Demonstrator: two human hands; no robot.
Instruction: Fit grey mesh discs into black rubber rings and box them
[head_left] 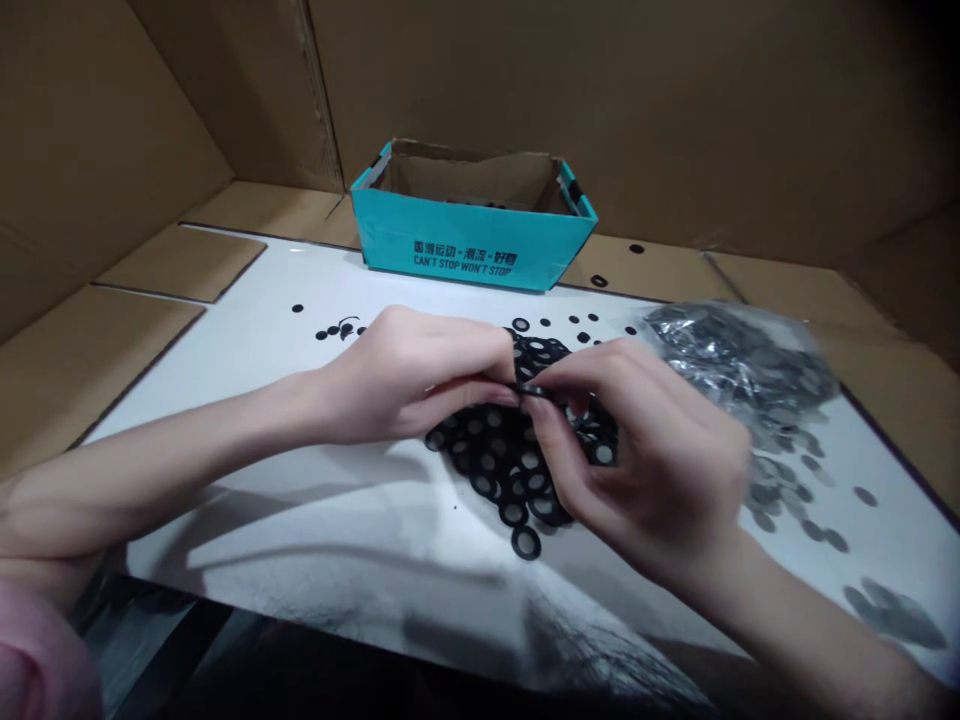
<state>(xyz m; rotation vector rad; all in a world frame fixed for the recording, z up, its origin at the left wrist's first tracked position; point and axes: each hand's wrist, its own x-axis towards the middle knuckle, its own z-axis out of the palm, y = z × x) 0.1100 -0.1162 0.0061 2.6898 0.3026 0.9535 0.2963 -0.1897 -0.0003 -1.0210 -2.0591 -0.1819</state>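
My left hand [409,375] and my right hand [637,450] meet above a pile of black rubber rings [517,465] on a white sheet [322,520]. Both hands pinch the same small black ring [531,390] between their fingertips. The pile lies directly under and between the hands, partly hidden by my right hand. A single ring [526,543] lies apart at the pile's near edge.
A teal cardboard box [472,240], open at the top, stands at the back centre. A clear bag of grey metal discs [739,360] lies at the right, with loose discs [795,495] spilled beside it. Small black dots [330,330] are scattered near the box. Brown cardboard walls surround everything.
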